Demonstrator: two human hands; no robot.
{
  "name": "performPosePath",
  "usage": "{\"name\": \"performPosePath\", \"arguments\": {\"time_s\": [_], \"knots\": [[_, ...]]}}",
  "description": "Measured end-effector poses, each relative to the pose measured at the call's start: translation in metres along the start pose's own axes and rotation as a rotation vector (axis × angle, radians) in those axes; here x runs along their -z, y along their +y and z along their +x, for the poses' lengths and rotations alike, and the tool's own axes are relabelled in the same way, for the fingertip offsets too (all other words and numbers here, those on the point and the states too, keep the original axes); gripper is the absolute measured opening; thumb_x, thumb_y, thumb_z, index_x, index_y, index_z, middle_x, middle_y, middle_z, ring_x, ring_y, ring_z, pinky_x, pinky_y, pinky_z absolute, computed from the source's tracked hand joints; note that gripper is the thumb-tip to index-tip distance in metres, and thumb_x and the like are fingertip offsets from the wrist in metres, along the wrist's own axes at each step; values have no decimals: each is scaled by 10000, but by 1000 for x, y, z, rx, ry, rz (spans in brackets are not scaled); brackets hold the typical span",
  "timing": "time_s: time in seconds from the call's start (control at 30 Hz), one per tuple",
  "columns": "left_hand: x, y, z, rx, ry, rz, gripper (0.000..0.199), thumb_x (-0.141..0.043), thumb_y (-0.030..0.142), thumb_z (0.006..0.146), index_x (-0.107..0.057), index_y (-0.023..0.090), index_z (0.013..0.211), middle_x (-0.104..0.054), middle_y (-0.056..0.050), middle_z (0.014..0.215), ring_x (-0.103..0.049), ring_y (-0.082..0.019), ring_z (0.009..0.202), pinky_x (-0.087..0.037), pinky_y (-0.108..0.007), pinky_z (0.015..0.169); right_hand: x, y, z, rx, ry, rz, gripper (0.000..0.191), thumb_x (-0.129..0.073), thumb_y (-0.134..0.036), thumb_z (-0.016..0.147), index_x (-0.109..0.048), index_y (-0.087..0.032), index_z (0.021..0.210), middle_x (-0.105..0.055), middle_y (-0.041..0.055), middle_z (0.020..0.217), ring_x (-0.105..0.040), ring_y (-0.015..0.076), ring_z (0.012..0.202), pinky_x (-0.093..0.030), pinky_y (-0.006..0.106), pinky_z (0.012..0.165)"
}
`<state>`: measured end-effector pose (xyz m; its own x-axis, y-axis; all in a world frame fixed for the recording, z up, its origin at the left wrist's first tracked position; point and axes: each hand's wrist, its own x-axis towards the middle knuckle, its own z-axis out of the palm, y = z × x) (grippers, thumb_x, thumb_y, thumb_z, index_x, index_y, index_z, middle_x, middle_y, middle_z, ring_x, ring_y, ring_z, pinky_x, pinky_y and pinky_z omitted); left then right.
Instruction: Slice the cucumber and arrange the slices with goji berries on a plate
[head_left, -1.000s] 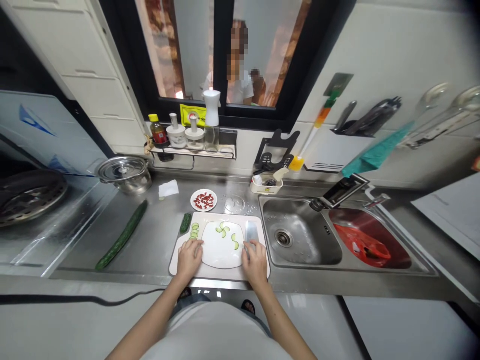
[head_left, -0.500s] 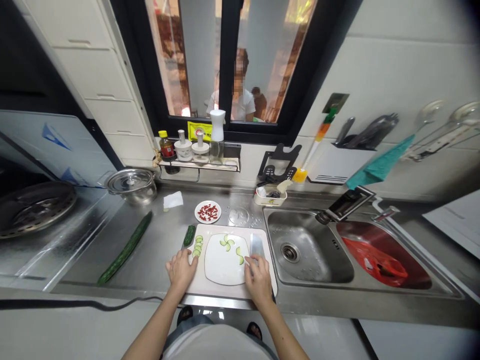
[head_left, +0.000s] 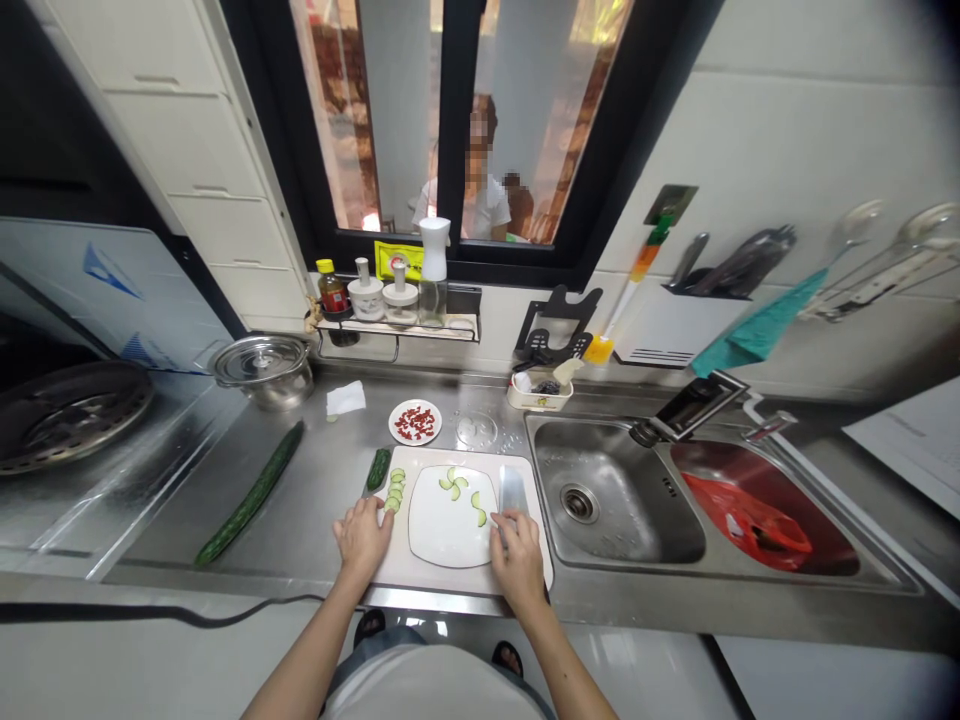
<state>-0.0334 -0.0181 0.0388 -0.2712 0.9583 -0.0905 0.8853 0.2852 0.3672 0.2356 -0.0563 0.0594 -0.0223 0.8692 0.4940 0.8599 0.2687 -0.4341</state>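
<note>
A white plate [head_left: 450,540] lies on a pale cutting board [head_left: 397,578]. Several thin cucumber slices [head_left: 452,484] are arranged on the plate's upper part and right side. My left hand [head_left: 364,540] rests at the board's left edge, fingers loosely apart, beside a short row of cucumber slices [head_left: 394,490]. Just beyond it lies a cut cucumber piece [head_left: 378,469]. At the plate's right edge is my right hand [head_left: 519,555], fingers bent but apart, with nothing visible in them. It covers part of a knife, whose blade [head_left: 513,488] shows past the fingers.
A whole cucumber [head_left: 251,495] lies on the steel counter at left. Behind the board sits a small plate of red pieces [head_left: 415,423]. A lidded pot [head_left: 262,370] stands back left. To the right, a double sink [head_left: 622,510] holds a red bag [head_left: 750,525].
Both hands stay in nearly the same places, with only slight finger movement. The plate and cucumber slices have not visibly moved.
</note>
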Motion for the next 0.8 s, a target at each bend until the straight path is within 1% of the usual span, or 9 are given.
{"name": "performPosePath", "arguments": {"time_s": [0.13,0.27,0.4,0.53,0.6,0.67,0.77,0.8], "knots": [[-5,-1,2,48,24,-56,209,-505,358,827,-609,219,943,-642,-79,1001,-563,-275,968,-339,-443,886,2,-1,0,-1,-3,7,243,-434,-229,893,-641,-203,1018,-557,91,984,-484,217,955,-444,370,846],[-10,-1,5,64,42,-148,146,-503,322,825,-599,214,847,-660,-43,904,-583,-239,926,-370,-352,826,3,-1,-1,2,-2,14,235,-435,-216,895,-629,-202,1027,-555,90,995,-482,218,963,-441,374,852],[-12,0,6,67,59,-300,137,-510,320,813,-597,215,815,-669,-19,834,-600,-192,825,-392,-276,733,4,0,-3,-8,-2,26,231,-434,-212,896,-624,-204,1027,-558,87,984,-485,217,950,-443,380,843],[-10,2,9,99,64,-492,189,-551,385,775,-603,204,799,-664,-7,768,-596,-163,727,-406,-244,668,5,0,-4,-27,-8,37,235,-432,-230,898,-633,-201,1016,-564,92,969,-492,221,935,-446,384,833],[-5,5,11,112,53,-626,230,-584,417,739,-602,193,788,-660,-9,752,-593,-156,702,-416,-239,654,6,-1,-3,-36,-5,51,236,-433,-240,898,-638,-205,1009,-570,92,966,-494,222,934,-445,385,832],[5,14,12,117,39,-798,275,-632,437,685,-596,177,766,-656,-18,742,-595,-152,697,-429,-238,659,6,-4,1,-45,2,74,239,-433,-246,897,-642,-208,1006,-576,88,960,-497,221,934,-444,384,830],[29,33,10,104,8,-1068,335,-700,447,603,-589,158,733,-644,-26,691,-590,-148,664,-435,-238,642,8,-10,12,-57,4,125,243,-433,-253,893,-646,-205,1002,-584,80,922,-505,219,921,-443,385,821],[38,41,9,94,-20,-1142,346,-715,442,589,-592,155,739,-642,-24,684,-589,-143,657,-434,-235,644,8,-13,17,-62,4,148,243,-435,-254,891,-646,-201,1000,-589,77,905,-508,219,917,-442,387,820]]}}
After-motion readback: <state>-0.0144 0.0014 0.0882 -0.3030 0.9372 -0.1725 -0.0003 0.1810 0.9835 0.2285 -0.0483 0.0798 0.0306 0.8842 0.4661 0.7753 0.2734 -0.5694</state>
